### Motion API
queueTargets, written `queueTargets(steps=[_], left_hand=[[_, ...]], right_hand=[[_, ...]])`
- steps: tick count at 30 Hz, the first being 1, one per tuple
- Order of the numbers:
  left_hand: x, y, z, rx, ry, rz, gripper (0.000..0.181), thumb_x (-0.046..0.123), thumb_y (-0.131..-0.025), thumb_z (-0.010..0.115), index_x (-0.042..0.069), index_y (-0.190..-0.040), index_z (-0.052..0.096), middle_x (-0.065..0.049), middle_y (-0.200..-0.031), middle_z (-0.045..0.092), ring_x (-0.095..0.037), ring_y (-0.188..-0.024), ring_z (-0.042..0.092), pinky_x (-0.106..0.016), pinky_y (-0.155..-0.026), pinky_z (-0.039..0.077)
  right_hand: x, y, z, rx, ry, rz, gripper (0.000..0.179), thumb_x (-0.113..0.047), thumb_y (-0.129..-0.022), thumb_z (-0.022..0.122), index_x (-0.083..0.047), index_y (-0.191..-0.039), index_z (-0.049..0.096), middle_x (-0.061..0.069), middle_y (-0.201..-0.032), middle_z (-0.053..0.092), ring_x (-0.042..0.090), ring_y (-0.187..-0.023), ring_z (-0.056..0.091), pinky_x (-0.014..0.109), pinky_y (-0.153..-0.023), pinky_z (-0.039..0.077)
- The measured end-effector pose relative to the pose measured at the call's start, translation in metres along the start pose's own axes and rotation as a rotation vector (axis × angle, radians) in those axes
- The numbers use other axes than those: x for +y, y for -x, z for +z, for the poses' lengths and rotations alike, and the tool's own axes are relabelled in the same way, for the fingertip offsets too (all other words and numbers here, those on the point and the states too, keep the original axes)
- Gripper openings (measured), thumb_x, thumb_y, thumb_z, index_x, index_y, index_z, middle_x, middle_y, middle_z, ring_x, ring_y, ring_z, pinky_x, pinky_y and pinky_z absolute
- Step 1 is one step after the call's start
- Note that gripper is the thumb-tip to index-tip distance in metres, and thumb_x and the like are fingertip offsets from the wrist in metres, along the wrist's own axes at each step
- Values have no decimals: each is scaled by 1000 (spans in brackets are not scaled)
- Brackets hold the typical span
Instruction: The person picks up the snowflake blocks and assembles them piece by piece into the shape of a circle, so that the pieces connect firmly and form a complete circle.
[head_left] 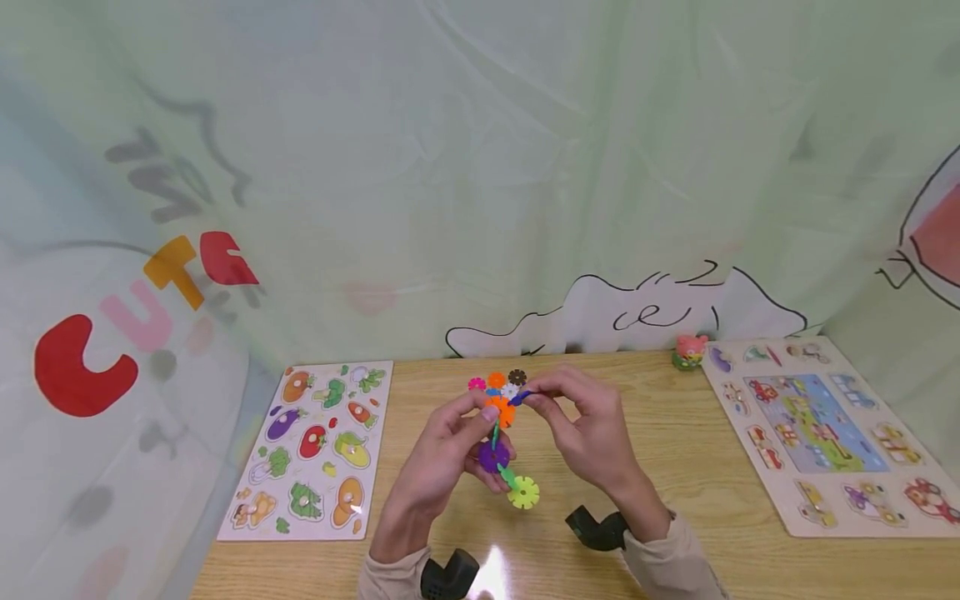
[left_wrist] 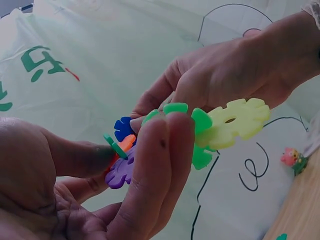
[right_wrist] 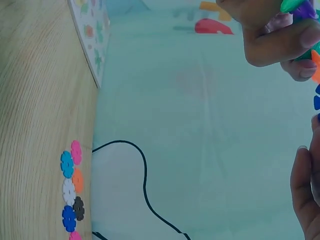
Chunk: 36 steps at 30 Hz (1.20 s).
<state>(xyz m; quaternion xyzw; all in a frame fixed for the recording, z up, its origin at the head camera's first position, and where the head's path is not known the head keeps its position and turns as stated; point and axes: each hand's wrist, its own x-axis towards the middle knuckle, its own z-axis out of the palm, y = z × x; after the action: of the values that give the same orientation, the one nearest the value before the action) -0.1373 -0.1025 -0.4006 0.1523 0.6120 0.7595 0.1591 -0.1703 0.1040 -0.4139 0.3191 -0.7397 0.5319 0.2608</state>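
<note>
My left hand (head_left: 442, 454) grips a chain of interlocking plastic flower discs. In it are a yellow-green disc (head_left: 524, 493), a bright green disc (left_wrist: 202, 123), a purple disc (head_left: 492, 457), a darker green disc and an orange disc (head_left: 500, 412). The thumb of that hand presses near the orange disc, and its fingers curl round the middle of the chain. My right hand (head_left: 592, 429) pinches a dark blue disc (head_left: 519, 398) between thumb and fingertip, right at the orange disc's edge. In the left wrist view, fingers partly hide the purple and bright green discs.
Behind the hands, loose discs, among them a black one (head_left: 517, 377) and a pink one (right_wrist: 76, 152), lie on the wooden table (head_left: 652, 392). A vegetable puzzle board (head_left: 300, 532) is at the left, a vehicle puzzle board (head_left: 784, 472) at the right. Near the latter stands a small pink-headed toy (head_left: 689, 352).
</note>
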Motion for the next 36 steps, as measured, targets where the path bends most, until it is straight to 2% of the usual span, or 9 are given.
queueTargets(steps=[7, 11, 14, 18, 21, 23, 27, 31, 36], left_hand=[[0, 0, 3, 7, 6, -31, 34, 19, -115, 46, -9, -132, 53, -4, -80, 70, -10, -57, 73, -32, -56, 65], [0, 0, 3, 28, 5, -53, 30, 17, -115, 45, -6, -132, 55, -5, -80, 70, -11, -58, 73, -34, -57, 65], [0, 0, 3, 42, 1, -66, 29, 16, -115, 45, -5, -131, 56, -4, -79, 70, -11, -59, 72, -35, -57, 65], [-1, -1, 4, 59, -5, -81, 27, 17, -115, 46, -3, -128, 57, -4, -77, 69, -11, -58, 72, -37, -57, 66], [-1, -2, 4, 70, -12, -94, 27, 18, -115, 45, -2, -128, 57, -4, -77, 69, -12, -57, 72, -37, -57, 66], [-1, -2, 4, 75, -15, -103, 28, 18, -115, 45, -2, -129, 57, -4, -77, 69, -12, -57, 71, -37, -57, 66], [-2, -2, 2, 73, -7, -118, 29, 19, -115, 44, -3, -131, 56, -4, -77, 69, -13, -56, 72, -37, -56, 65], [-2, -2, 1, 61, 21, -125, 30, 19, -115, 44, -5, -129, 53, -3, -76, 68, -12, -55, 71, -36, -56, 65], [-3, -3, 0, 60, 55, -138, 23, 19, -115, 43, 1, -122, 55, -2, -76, 67, -11, -54, 71, -36, -55, 65]], right_hand=[[-2, -1, 2, 37, 95, -96, 28, 20, -77, 81, -3, -93, 77, 5, -87, 76, 17, -74, 70, 14, -72, 57], [-2, 0, 4, 48, 142, -123, 30, 21, -75, 82, -2, -92, 76, 5, -86, 75, 16, -72, 69, 13, -71, 56], [-1, 0, 5, 51, 156, -134, 26, 19, -78, 82, -2, -92, 75, 5, -86, 75, 16, -71, 68, 14, -70, 56], [2, 0, 7, 54, 168, -163, 6, -2, -96, 74, 0, -91, 75, 6, -85, 74, 17, -71, 69, 16, -69, 58], [4, 1, 8, 56, 181, -182, 30, -22, -106, 63, 1, -90, 74, 7, -85, 74, 17, -71, 69, 16, -69, 59], [4, 1, 9, 54, 179, -184, 36, -27, -107, 60, 1, -90, 75, 6, -85, 73, 17, -71, 69, 16, -69, 59], [5, 2, 10, 49, 167, -164, 35, -28, -106, 61, 0, -91, 75, 6, -85, 74, 17, -72, 71, 16, -72, 60], [5, 2, 11, 55, 154, -158, 24, -19, -103, 67, 0, -91, 76, 6, -84, 75, 18, -72, 71, 17, -72, 60], [6, 2, 12, 59, 146, -164, 13, -10, -99, 72, 0, -91, 76, 6, -84, 74, 18, -70, 70, 17, -68, 59]])
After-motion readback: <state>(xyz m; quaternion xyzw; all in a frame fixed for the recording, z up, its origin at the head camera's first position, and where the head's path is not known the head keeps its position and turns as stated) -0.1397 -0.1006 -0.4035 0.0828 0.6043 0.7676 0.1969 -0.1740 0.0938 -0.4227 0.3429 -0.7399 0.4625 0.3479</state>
